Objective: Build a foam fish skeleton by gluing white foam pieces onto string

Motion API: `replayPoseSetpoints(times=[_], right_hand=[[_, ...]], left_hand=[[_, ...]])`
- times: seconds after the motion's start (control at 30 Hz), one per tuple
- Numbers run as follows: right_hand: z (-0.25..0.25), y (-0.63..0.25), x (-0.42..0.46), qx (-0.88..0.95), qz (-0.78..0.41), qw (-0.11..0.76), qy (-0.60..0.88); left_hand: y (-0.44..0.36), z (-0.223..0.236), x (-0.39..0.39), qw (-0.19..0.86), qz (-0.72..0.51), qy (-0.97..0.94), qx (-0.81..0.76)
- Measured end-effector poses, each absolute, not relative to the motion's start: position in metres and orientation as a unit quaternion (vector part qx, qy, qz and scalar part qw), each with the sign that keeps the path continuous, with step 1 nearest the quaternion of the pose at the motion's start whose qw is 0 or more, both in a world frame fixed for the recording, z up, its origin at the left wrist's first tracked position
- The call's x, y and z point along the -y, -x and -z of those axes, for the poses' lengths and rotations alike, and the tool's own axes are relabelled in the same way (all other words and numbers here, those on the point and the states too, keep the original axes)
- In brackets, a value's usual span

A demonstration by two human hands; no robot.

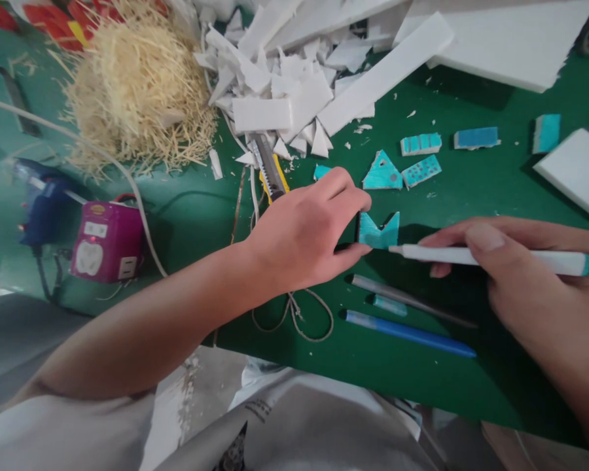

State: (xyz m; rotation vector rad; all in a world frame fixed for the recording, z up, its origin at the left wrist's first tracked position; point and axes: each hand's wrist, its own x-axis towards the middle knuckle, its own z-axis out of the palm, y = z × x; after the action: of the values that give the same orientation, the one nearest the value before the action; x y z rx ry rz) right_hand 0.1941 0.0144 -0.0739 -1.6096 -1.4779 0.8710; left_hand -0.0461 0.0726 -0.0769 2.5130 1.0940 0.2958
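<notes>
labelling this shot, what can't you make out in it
Head view:
Notched turquoise foam piece: left corners, behind the left hand
Yellow utility knife: lower end, behind the same hand
White marker: back end, cut off by the right edge
Garment lettering: too small to read

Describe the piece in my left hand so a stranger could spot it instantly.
On the green table, find the left hand. Held there, by the tip of the white pen, is a turquoise piece. Unlike the triangle and dotted block beyond it, it has a V-shaped notch in its far edge.
</notes>
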Motion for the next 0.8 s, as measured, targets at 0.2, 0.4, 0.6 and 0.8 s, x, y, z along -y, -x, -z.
replayPoseSetpoints(times=[0.2,0.4,0.6,0.8], right_hand=[[0.0728,-0.1915,-0.0122,0.604,-0.334,0.360,0.628],[0.0710,-0.1892,-0.0111,0.576,-0.362,0.375,0.630],[0.0668,-0.1883,-0.0120,0.570,-0.360,0.362,0.644],[0.0673,-0.1871,-0.0123,0.559,-0.364,0.376,0.644]], left_hand=[[0.0456,0.0774,-0.0728,0.192,-0.109,-0.895,-0.387],[0.0450,0.0770,-0.0731,0.191,-0.099,-0.895,-0.391],[0.0453,0.0769,-0.0733,0.192,-0.099,-0.894,-0.393],[0.0451,0.0764,-0.0735,0.196,-0.093,-0.893,-0.394]])
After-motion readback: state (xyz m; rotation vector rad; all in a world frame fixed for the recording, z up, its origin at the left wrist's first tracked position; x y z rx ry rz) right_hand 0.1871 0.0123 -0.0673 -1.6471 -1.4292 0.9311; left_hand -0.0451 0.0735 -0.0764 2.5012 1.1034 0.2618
